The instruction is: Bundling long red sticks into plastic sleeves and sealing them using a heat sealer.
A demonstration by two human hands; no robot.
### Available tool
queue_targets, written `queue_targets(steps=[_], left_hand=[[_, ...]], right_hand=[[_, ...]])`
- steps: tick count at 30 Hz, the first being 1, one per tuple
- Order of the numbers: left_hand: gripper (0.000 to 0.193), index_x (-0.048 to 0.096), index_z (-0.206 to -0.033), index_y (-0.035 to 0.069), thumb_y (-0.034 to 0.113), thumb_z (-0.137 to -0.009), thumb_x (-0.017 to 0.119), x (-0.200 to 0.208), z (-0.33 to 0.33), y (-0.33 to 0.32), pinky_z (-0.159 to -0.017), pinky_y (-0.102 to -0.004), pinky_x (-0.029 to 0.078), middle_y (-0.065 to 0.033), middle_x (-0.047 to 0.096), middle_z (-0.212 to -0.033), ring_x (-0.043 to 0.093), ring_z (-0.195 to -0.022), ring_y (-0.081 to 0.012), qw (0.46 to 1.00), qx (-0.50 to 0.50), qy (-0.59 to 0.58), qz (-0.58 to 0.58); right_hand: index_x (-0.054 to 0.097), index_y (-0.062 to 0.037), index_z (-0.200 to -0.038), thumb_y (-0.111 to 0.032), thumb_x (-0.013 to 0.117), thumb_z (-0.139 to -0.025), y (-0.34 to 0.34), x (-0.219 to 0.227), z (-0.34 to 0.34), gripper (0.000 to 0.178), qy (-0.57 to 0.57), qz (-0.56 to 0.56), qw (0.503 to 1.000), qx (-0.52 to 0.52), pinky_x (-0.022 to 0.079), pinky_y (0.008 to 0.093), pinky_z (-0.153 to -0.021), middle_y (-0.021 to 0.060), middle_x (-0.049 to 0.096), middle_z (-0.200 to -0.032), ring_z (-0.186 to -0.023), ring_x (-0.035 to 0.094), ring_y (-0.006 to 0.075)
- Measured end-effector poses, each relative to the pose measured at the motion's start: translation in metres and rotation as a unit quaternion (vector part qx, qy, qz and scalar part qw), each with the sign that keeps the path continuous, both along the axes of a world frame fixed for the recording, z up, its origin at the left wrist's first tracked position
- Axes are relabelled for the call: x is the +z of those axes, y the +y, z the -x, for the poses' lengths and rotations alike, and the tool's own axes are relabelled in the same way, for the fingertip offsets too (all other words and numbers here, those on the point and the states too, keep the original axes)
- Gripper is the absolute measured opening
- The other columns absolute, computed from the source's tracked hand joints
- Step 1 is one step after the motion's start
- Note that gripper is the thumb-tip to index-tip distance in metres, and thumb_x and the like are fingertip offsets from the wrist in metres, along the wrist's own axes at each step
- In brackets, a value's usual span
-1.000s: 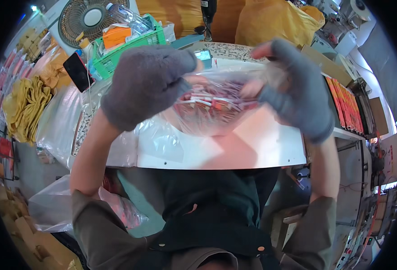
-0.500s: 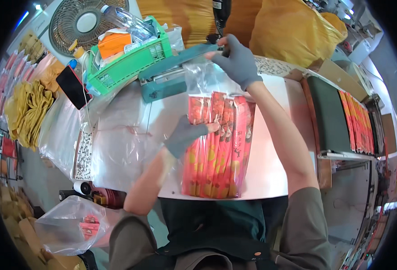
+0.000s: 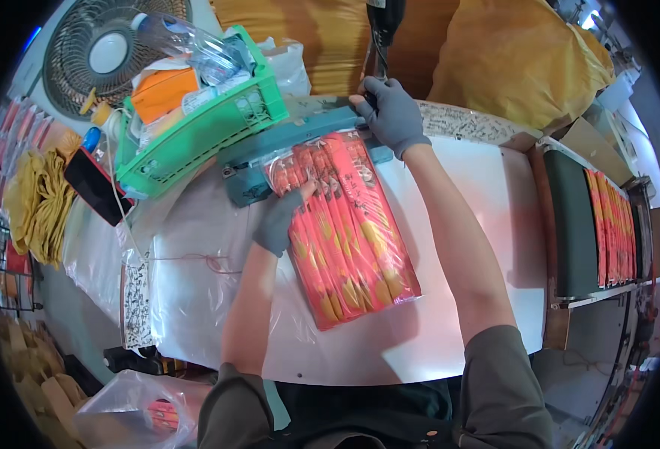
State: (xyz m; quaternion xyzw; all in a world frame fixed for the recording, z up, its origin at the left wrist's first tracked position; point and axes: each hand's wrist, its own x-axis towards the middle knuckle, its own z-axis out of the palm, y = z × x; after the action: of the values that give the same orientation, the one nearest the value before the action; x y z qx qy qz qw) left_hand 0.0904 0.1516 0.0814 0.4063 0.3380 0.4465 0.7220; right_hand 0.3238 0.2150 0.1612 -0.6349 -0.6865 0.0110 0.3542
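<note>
On the white table (image 3: 449,329) a clear bag of red and orange packets (image 3: 345,224) lies with its open mouth tucked under the arm of the teal heat sealer (image 3: 300,142) (a green basket (image 3: 202,127) sits just beside it). The right hand (image 3: 391,112), gloved and curled, presses down on the sealer's arm, while the left hand (image 3: 281,221) lies flat with fingers together on the bag's near corner. To my eye a clean seal wants the mouth kept smooth and straight under the bar, with even pressure.

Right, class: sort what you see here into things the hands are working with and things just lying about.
In use: left hand on clear bag of red packets; right hand on teal heat sealer.
Lying about: green basket, fan, black phone, yellow sacks.
</note>
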Motion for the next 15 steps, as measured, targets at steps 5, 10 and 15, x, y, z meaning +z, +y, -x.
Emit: queue_targets(steps=[5,10,15], left_hand=[[0.041,0.048,-0.125,0.006,0.016,-0.087,0.058,-0.008,0.005,0.006,-0.086,-0.028,0.046,-0.0029,0.056,-0.116,0.056,-0.102,-0.013,1.0,-0.012,0.023,0.0],[0.031,0.055,-0.112,0.005,0.018,-0.084,0.063,0.004,0.002,-0.003,-0.082,-0.0288,0.047,-0.0035,0.06,-0.105,0.058,-0.096,-0.0129,0.998,-0.001,-0.01,0.055],[0.036,0.051,-0.116,-0.001,0.023,-0.089,0.057,0.013,0.001,-0.048,-0.083,-0.0305,0.047,-0.0073,0.058,-0.11,0.058,-0.097,-0.0167,0.998,-0.007,-0.068,0.007]], right_hand=[[0.059,-0.0126,-0.091,-0.039,0.059,-0.082,-0.001,-0.006,0.001,0.028,0.0,-0.051,0.999,-0.012,0.047,0.0413,-0.072,0.0155,0.058,-0.092,-0.087,0.058,0.0333],[0.058,-0.0155,-0.095,-0.038,0.055,-0.084,0.002,0.002,0.012,0.026,-0.029,0.007,0.999,-0.037,0.049,0.043,-0.074,0.0158,0.057,-0.093,-0.088,0.06,0.0338],[0.055,-0.0131,-0.1,-0.039,0.053,-0.085,-0.017,0.019,0.02,0.029,-0.056,0.05,0.991,-0.114,0.048,0.0455,-0.077,0.0198,0.057,-0.096,-0.091,0.059,0.0361]])
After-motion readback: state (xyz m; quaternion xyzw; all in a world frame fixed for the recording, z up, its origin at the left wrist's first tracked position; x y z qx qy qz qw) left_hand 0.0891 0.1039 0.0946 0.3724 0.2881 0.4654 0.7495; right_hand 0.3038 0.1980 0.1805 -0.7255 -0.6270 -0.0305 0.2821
